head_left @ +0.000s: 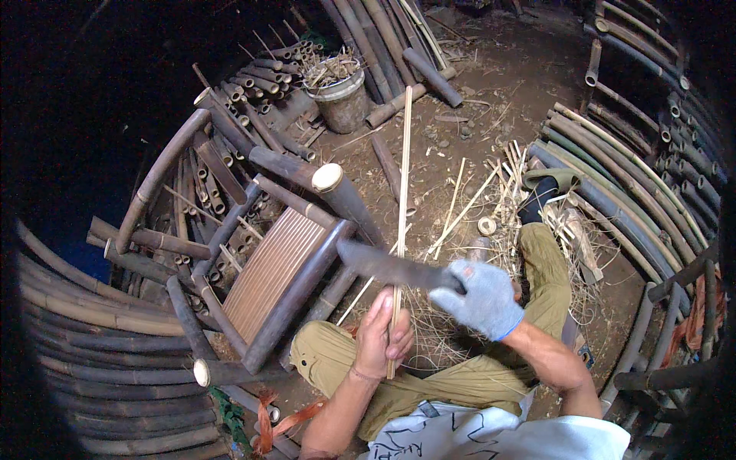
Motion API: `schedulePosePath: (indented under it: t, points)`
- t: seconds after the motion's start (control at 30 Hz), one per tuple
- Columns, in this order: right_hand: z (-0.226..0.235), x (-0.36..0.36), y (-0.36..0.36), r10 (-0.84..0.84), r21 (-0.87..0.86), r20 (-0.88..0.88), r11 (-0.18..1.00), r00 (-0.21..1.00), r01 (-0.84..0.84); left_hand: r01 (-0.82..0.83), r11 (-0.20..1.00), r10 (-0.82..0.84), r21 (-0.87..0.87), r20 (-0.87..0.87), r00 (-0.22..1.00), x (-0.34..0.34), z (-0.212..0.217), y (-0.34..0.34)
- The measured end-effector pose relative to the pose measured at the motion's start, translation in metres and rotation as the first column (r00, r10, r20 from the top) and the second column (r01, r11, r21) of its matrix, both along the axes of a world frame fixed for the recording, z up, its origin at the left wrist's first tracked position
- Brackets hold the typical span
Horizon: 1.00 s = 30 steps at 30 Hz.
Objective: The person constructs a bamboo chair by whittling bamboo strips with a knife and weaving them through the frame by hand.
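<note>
My bare left hand (383, 331) is closed round a long, pale bamboo strip (405, 169), which stands nearly upright and looks split lengthwise. In my right hand (484, 299), which wears a grey-blue glove, is a knife (395, 267) with a broad dark blade. The blade is blurred and points left, crossing the strip just above my left fingers; whether it touches the strip I cannot tell. Left of my hands stands a dark bamboo chair (295, 307) with a seat of brown slats (276, 268). My legs are bent on either side of my hands.
Shavings and loose strips (460, 207) litter the ground ahead. A bucket (341, 103) filled with offcuts stands farther off. Bamboo poles lie stacked at the left (115, 376) and right (613, 192). More bamboo frames (675, 376) stand close on the right.
</note>
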State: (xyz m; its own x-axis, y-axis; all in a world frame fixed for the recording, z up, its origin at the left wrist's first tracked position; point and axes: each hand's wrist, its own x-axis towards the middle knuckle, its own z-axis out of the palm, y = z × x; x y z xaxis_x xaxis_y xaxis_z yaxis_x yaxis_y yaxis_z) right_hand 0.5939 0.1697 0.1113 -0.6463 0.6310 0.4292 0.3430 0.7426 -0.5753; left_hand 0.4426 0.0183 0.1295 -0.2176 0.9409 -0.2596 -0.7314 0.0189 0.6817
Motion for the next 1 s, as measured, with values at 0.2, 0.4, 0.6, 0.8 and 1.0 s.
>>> schedulePosePath:
  t: [0.2, 0.4, 0.6, 0.8, 1.0]
  points:
    - [-0.008, -0.003, 0.008, -0.122, -0.061, 0.035, 0.99, 0.992, 0.124, 0.03, 0.99, -0.038, -0.137, -0.061, 0.997, 0.025, 0.01, -0.01]
    - [-0.016, 0.003, 0.068, -0.319, -0.067, 0.09, 0.943, 0.944, 0.325, 0.141, 0.974, -0.156, -0.179, -0.07, 0.985, 0.039, 0.001, -0.061]
    - [-0.029, 0.029, 0.16, -0.493, -0.203, 0.047, 0.847, 0.869, 0.491, 0.189, 0.943, -0.235, -0.273, -0.15, 0.96, 0.039, -0.01, -0.142]
    - [0.001, 0.015, 0.07, -0.283, -0.176, -0.061, 0.947, 0.957, 0.269, -0.061, 0.95, -0.081, -0.305, -0.432, 0.898, 0.011, -0.018, -0.076]
    - [-0.002, -0.001, -0.013, 0.036, -0.116, 0.066, 0.993, 0.997, -0.028, -0.094, 0.988, -0.005, -0.125, -0.626, 0.78, 0.004, -0.018, 0.012]
